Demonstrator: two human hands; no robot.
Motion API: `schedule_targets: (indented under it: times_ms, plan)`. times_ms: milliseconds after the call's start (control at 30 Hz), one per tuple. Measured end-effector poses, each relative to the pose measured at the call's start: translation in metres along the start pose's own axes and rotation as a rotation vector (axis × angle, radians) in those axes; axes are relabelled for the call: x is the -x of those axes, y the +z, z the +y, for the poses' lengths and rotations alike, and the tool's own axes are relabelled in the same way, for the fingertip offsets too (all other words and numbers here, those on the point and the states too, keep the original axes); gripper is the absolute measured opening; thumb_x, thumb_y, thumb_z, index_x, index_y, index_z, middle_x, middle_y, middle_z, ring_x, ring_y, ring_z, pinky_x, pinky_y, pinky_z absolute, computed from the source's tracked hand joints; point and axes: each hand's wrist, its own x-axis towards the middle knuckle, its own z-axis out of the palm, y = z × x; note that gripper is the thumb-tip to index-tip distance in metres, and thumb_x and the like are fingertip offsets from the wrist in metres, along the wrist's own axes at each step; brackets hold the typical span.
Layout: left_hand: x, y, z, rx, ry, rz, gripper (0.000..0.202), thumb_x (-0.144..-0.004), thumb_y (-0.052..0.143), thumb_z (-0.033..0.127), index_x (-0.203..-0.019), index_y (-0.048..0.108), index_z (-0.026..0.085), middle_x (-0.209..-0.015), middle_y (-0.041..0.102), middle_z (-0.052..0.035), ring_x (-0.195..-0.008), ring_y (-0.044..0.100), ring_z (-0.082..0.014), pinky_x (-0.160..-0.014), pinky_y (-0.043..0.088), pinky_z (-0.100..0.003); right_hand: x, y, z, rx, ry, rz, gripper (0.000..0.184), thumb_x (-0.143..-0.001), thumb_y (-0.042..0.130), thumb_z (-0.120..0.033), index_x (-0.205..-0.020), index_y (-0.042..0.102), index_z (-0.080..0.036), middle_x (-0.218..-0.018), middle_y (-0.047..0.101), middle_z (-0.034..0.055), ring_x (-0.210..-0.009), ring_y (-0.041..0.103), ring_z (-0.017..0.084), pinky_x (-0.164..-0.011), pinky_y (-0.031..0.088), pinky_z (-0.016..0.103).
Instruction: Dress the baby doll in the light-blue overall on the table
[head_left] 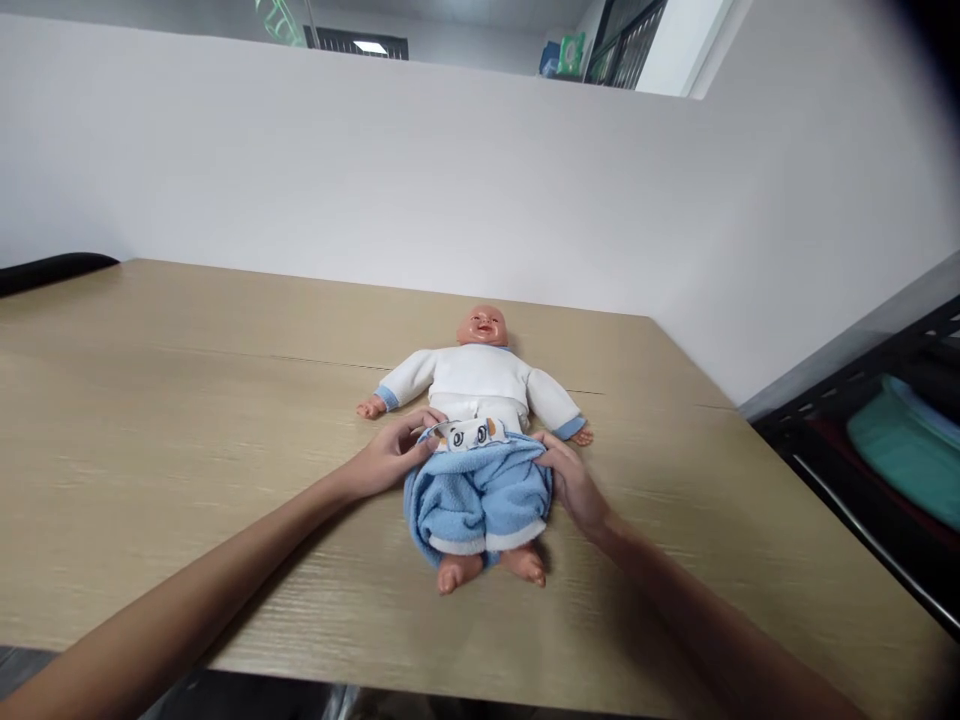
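Observation:
A baby doll (482, 328) lies on its back on the table, its head toward the wall and its feet toward me. It wears a white top (480, 372) with blue cuffs, and its arms are spread out. Blue fleece pants (517, 490) with white hems cover its legs, bunched below the waist. A white band with printed eyes (472, 434) shows at the top of the pants. My left hand (397, 450) pinches the waistband at the left side. On the right side, my right hand (570, 478) grips the pants' edge, fingers partly hidden by the cloth.
The wooden table (187, 400) runs up to a white wall (360, 170). At the right stands a black rack (832, 420) with a teal item (907, 450) on it. A black curved object (60, 268) touches the left edge of view.

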Motion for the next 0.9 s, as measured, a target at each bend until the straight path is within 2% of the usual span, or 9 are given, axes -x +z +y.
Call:
schedule_targets:
  times_ms: [100,167,233,300,367,467,633,767,900]
  plan:
    - [0.006,-0.002,-0.004,-0.008,-0.034,0.008,0.041,-0.102,0.062,0.062,-0.101,0.059,0.021,-0.122,0.057,-0.008,-0.121,0.057,-0.0242,-0.107,0.049,-0.036,-0.002,0.003,0.007,-0.132,0.04,0.016,0.022,-0.079,0.068,-0.04,-0.088,0.057,-0.023,-0.077,0.052,-0.0039,-0.072,0.048,0.017,-0.071,0.044,0.028]
    - [0.012,-0.006,-0.003,0.003,-0.018,-0.048,0.041,-0.1,0.065,0.062,-0.105,0.058,0.022,-0.124,0.055,-0.0079,-0.12,0.057,-0.0241,-0.106,0.051,-0.036,0.0,0.004,0.007,-0.162,0.038,0.028,0.022,-0.078,0.069,-0.04,-0.087,0.058,-0.023,-0.076,0.054,-0.0036,-0.072,0.05,0.017,-0.07,0.046,0.029]
    - [0.016,-0.01,-0.002,-0.017,0.024,-0.146,0.048,-0.092,0.076,0.062,-0.114,0.059,0.022,-0.135,0.051,-0.01,-0.132,0.053,-0.0278,-0.115,0.047,-0.041,0.002,0.005,0.005,-0.178,0.036,0.054,0.02,-0.078,0.069,-0.039,-0.086,0.06,-0.023,-0.078,0.059,-0.0022,-0.077,0.056,0.02,-0.075,0.05,0.031]
    - [0.018,-0.014,-0.001,-0.064,0.063,-0.235,0.054,-0.084,0.086,0.056,-0.117,0.062,0.021,-0.145,0.047,-0.0114,-0.145,0.044,-0.0324,-0.128,0.036,-0.046,0.004,0.006,0.005,-0.206,0.053,0.09,0.02,-0.078,0.069,-0.04,-0.088,0.063,-0.023,-0.084,0.066,-0.0001,-0.089,0.063,0.023,-0.087,0.054,0.035]
    - [0.017,-0.015,-0.003,-0.085,0.087,-0.292,0.044,-0.083,0.088,0.05,-0.108,0.067,0.02,-0.147,0.047,-0.0111,-0.15,0.04,-0.034,-0.134,0.027,-0.046,0.005,0.007,0.008,-0.269,0.098,0.124,0.024,-0.078,0.071,-0.041,-0.093,0.067,-0.024,-0.095,0.073,0.0015,-0.104,0.066,0.027,-0.099,0.053,0.038]
    - [0.014,-0.014,-0.009,-0.046,0.1,-0.322,0.029,-0.092,0.081,0.045,-0.097,0.069,0.019,-0.147,0.05,-0.0113,-0.15,0.043,-0.033,-0.133,0.029,-0.043,0.005,0.007,0.013,-0.381,0.16,0.138,0.029,-0.078,0.076,-0.042,-0.102,0.071,-0.026,-0.106,0.078,0.0006,-0.115,0.067,0.029,-0.107,0.05,0.04]
    - [0.012,-0.011,-0.015,0.046,0.098,-0.244,0.026,-0.102,0.068,0.043,-0.115,0.07,0.021,-0.147,0.053,-0.0128,-0.145,0.048,-0.0314,-0.122,0.039,-0.042,0.002,0.005,0.013,-0.415,0.172,0.085,0.027,-0.077,0.08,-0.042,-0.1,0.074,-0.028,-0.108,0.08,0.0002,-0.12,0.068,0.032,-0.111,0.05,0.043]
    - [0.011,-0.01,-0.015,0.117,0.04,-0.161,0.031,-0.102,0.068,0.051,-0.102,0.067,0.02,-0.118,0.064,-0.0079,-0.117,0.059,-0.0258,-0.106,0.047,-0.037,0.001,0.004,0.009,-0.406,0.176,0.052,0.025,-0.078,0.081,-0.044,-0.098,0.073,-0.03,-0.105,0.081,0.0014,-0.118,0.07,0.034,-0.107,0.054,0.047]
    - [0.01,-0.007,-0.016,0.206,-0.095,-0.002,0.036,-0.097,0.075,0.054,-0.097,0.063,0.021,-0.098,0.062,-0.0011,-0.097,0.059,-0.0187,-0.091,0.047,-0.029,-0.001,0.005,0.011,-0.399,0.174,0.057,0.029,-0.08,0.08,-0.045,-0.103,0.072,-0.029,-0.109,0.081,0.0025,-0.118,0.071,0.034,-0.105,0.055,0.047]
